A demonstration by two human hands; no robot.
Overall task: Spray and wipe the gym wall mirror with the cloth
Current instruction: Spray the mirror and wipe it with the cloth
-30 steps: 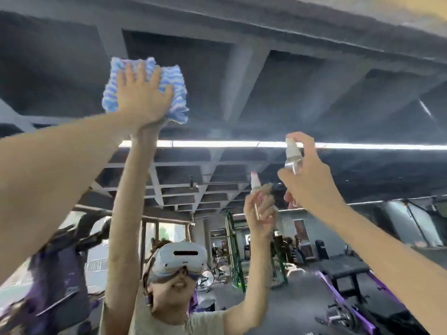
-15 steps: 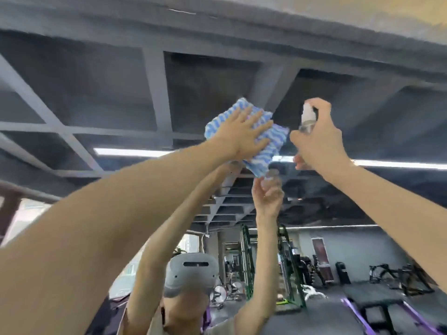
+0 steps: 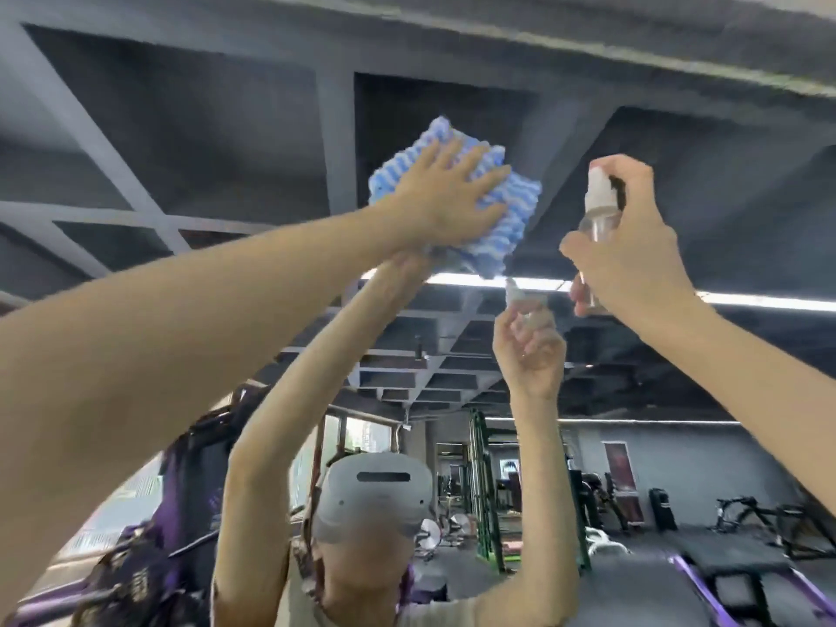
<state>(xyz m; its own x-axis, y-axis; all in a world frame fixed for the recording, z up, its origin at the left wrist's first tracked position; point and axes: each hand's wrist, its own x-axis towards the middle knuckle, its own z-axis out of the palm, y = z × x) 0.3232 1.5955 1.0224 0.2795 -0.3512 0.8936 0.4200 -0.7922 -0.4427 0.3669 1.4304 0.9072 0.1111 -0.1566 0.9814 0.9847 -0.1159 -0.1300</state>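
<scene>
The left hand [image 3: 445, 203], right hand [image 3: 633, 246] and both arms are bare. The reflection shows a pale grey headset [image 3: 375, 495] with a dark front slot, and a beige shirt [image 3: 443, 613].

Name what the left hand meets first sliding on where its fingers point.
The left hand slides off the cloth onto bare mirror, likely clear to its top edge; depth is unclear.

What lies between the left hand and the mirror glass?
In the head view, the blue-and-white cloth lies there; the left hand presses it flat on the mirror.
</scene>
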